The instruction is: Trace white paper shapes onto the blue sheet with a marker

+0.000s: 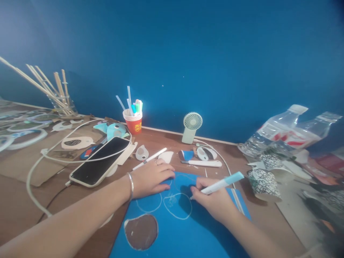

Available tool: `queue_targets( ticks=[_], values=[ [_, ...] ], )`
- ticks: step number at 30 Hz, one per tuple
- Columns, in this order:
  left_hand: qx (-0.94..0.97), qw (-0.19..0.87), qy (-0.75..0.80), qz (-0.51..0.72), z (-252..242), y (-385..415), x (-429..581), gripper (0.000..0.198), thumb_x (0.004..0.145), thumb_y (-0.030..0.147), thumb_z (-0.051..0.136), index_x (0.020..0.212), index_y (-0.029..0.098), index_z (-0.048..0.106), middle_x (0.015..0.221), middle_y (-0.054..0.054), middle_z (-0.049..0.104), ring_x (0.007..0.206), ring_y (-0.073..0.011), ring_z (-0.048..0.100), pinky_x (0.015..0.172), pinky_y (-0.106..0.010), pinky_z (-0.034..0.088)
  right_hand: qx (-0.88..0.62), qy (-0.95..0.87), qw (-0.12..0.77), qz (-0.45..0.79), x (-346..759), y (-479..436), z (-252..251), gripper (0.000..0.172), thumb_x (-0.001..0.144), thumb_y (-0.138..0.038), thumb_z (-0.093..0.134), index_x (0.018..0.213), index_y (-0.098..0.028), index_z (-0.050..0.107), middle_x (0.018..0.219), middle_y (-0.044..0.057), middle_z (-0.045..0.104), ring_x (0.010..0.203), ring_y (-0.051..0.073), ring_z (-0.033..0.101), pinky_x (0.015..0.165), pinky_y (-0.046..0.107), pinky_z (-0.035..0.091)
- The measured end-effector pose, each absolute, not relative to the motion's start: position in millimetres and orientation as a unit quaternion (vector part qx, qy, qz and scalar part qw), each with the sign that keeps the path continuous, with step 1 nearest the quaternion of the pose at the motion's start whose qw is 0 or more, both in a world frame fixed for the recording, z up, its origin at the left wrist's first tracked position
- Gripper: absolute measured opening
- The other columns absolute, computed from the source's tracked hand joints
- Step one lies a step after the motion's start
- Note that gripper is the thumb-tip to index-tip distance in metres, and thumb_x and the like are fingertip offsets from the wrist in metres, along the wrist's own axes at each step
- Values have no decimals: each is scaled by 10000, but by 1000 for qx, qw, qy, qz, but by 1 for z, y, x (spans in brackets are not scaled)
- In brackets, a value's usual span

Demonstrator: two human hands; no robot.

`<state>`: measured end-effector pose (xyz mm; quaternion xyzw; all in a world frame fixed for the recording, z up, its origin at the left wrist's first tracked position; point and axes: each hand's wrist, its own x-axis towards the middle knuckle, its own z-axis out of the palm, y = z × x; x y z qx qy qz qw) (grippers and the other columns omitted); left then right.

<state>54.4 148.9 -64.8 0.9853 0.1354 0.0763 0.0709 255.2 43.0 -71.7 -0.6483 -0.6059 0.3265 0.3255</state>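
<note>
A blue sheet lies on the wooden table, with a round hole cut through it at the lower left and pale rounded outlines drawn on it. My right hand grips a marker with a light blue end; its tip is down at the right edge of one outline. Flat on the sheet's upper left part rests my left hand, fingers spread, holding nothing. Just beyond it lie a white pen and a white cut-out. A white-handled cutter sits past the sheet's far edge.
A phone with a white cable lies left. Behind stand a red cup of markers and a small fan. Plastic bottles and patterned paper pieces are at right; wooden sticks stand far left.
</note>
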Motion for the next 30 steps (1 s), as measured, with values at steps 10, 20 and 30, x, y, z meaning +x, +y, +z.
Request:
queue_targets(
  ticks=[10, 20, 30],
  values=[
    [984, 78, 130, 90, -67, 150, 54, 294, 813, 362, 483, 1056, 200, 515, 1127, -49, 531, 1006, -215, 439, 890, -352, 307, -634, -619, 314, 340, 258, 43, -72, 298, 678, -209, 478, 471, -189, 266, 451, -62, 286, 465, 78, 289, 430, 194, 238],
    [985, 76, 141, 60, -65, 149, 55, 288, 826, 363, 463, 1054, 191, 502, 1155, -46, 511, 1020, -222, 417, 904, -357, 299, -612, -641, 306, 348, 259, 41, -71, 314, 684, -199, 479, 463, -189, 256, 455, -63, 280, 468, 79, 279, 439, 201, 234],
    [985, 80, 144, 59, -68, 149, 54, 296, 822, 370, 470, 1069, 208, 485, 1163, -32, 500, 1012, -224, 418, 885, -359, 314, -588, -617, 343, 394, 261, 40, -72, 284, 666, -187, 527, 434, -174, 365, 429, -54, 382, 443, 75, 325, 432, 201, 240]
  ],
)
